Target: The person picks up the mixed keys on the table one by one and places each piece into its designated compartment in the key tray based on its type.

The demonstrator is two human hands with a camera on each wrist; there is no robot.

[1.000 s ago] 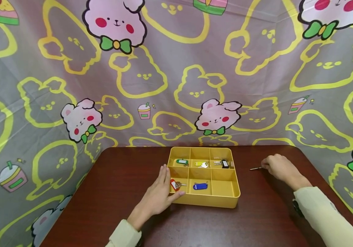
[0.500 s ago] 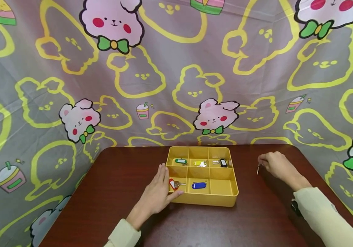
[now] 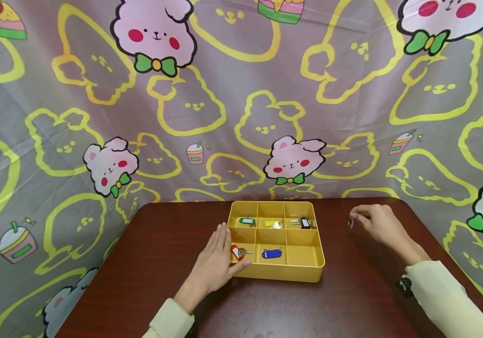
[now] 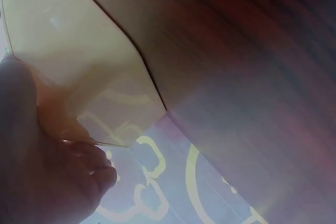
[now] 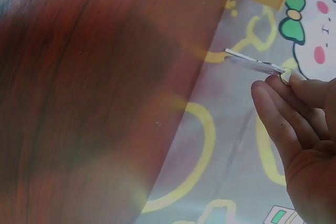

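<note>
A yellow organizer box (image 3: 284, 273) with six compartments sits on the table. My left hand (image 3: 214, 260) rests along its left side, fingers straight and thumb over the front edge. Right of the box, my right hand (image 3: 383, 227) pinches a small key (image 5: 241, 56) by the ring end, above the table; a pale purplish tag seems to hang with it. Inside the box, the back row holds keys with a green tag (image 3: 247, 220), a yellow tag (image 3: 270, 224) and a black tag (image 3: 305, 222). In front lie a red-tagged key (image 3: 237, 252) and a blue tag (image 3: 271, 254); the front right compartment shows bare floor.
The dark brown wooden table (image 3: 148, 277) runs back to a grey patterned cloth (image 3: 224, 117), which surrounds it at the back and both sides. A corner of the box also shows at the top of the right wrist view.
The key in my right hand has swung from pointing left to hanging down, and the hand has lifted slightly. My left hand stays against the box.
</note>
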